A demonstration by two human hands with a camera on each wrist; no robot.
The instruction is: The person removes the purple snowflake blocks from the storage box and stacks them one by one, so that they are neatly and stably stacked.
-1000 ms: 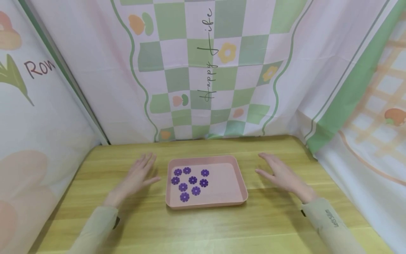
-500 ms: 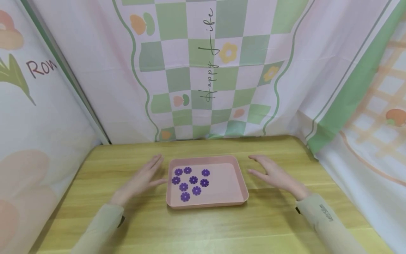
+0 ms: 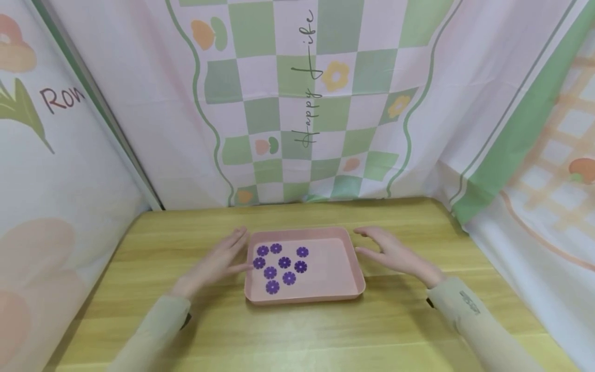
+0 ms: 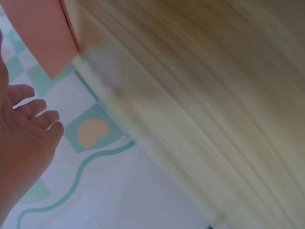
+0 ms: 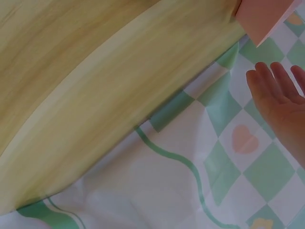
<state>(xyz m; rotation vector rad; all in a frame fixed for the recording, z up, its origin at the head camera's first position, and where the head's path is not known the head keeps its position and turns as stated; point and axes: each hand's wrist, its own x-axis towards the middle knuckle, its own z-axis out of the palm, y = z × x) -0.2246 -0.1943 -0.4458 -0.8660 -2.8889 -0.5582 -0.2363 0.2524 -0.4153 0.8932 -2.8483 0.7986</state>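
A shallow pink tray (image 3: pixel 332 268) lies on the wooden table in the head view. Several small purple flower-shaped pieces (image 3: pixel 284 262) are spread over its left half. At the tray's left side is my left hand (image 3: pixel 220 262), its thumb reaching to the rim; whether it touches cannot be told. My right hand (image 3: pixel 395 254) hovers just off the right rim, thumb and fingers apart. Both wrist views show relaxed fingers with nothing in them, the left hand (image 4: pixel 26 124) and the right hand (image 5: pixel 281 100) each near a pink tray wall.
The wooden table (image 3: pixel 297 336) extends around the tray on every side. A patterned curtain (image 3: pixel 297 103) hangs along its back edge, with more printed cloth (image 3: pixel 525 170) on the right and a white printed cloth (image 3: pixel 69 196) on the left.
Both hands have moved inward toward the tray, the left one rightward and the right one leftward. The tray and the purple pieces keep their places.
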